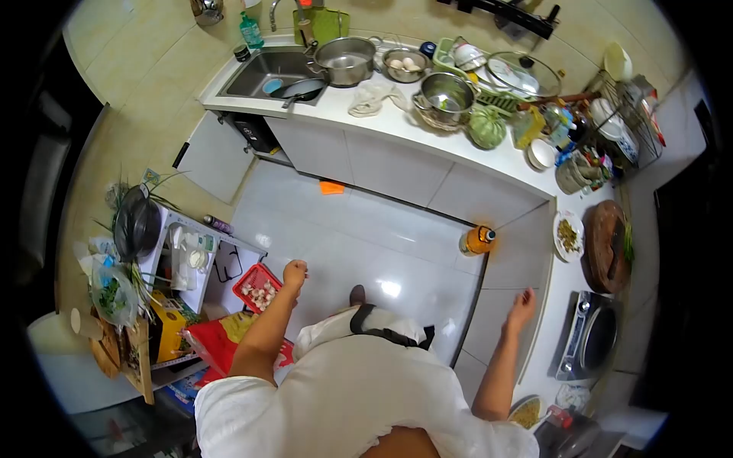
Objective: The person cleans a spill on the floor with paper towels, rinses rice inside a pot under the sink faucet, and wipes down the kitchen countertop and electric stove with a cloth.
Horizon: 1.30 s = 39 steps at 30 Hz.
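Note:
My left hand (295, 275) is held out over the floor with its fingers curled in, and nothing shows in it. Close beside it, a red plastic basket (243, 290) contains garlic bulbs (261, 295). My right hand (521, 309) hangs near the cabinet front on the right, fingers loosely apart and holding nothing. Above the right hand, on the counter, lies a white plate (560, 253) of chopped food. A bottle of orange liquid (479, 240) stands on the floor by the corner cabinet.
The sink (263, 65) has a pan (301, 89) at its edge. Pots (345, 61), a cabbage (487, 127) and dishes crowd the back counter. A cabinet door (206, 156) hangs open. On the right are a chopping board (608, 244) and a cooktop (584, 336); a shelf (195, 229) stands left.

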Each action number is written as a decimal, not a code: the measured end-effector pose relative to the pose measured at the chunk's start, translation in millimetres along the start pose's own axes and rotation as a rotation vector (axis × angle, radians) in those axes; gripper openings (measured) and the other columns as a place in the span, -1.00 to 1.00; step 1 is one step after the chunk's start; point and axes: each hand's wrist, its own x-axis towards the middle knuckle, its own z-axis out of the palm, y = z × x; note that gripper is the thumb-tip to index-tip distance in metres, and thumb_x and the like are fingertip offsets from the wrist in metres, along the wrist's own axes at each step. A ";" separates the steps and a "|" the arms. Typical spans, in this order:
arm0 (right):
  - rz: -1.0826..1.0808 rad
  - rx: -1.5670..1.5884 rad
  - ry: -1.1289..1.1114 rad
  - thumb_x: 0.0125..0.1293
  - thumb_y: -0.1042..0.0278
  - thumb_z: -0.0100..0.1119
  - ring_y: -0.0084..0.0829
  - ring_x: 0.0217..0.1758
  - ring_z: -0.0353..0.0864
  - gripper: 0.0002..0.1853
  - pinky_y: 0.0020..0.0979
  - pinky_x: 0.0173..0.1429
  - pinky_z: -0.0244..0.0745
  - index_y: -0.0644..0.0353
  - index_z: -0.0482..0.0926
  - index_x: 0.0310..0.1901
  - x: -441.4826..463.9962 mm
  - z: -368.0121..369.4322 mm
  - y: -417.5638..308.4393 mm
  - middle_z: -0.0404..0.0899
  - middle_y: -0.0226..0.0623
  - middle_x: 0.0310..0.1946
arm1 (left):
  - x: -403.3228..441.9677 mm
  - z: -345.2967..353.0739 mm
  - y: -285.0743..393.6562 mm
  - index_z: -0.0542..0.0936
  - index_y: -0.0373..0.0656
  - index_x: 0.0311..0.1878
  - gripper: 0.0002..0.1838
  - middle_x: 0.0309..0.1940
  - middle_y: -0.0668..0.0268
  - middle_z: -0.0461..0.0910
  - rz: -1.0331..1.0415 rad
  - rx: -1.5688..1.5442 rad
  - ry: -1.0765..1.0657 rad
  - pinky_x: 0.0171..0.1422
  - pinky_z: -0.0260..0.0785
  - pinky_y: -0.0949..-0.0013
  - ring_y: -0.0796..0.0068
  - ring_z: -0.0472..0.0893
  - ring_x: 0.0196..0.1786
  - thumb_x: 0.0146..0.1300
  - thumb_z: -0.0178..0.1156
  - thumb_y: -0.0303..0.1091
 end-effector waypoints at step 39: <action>0.993 0.942 -1.299 0.32 0.23 0.19 -0.38 0.05 0.50 -0.49 -0.27 0.20 0.41 0.10 0.30 0.25 -20.4 813.6 -503.5 0.49 -0.32 0.03 | 400.4 9.6 448.7 0.50 -0.21 -0.16 -0.67 -0.65 0.41 0.39 0.227 -0.350 -0.032 -0.20 0.41 0.41 0.56 0.41 -0.58 0.46 -0.02 -0.11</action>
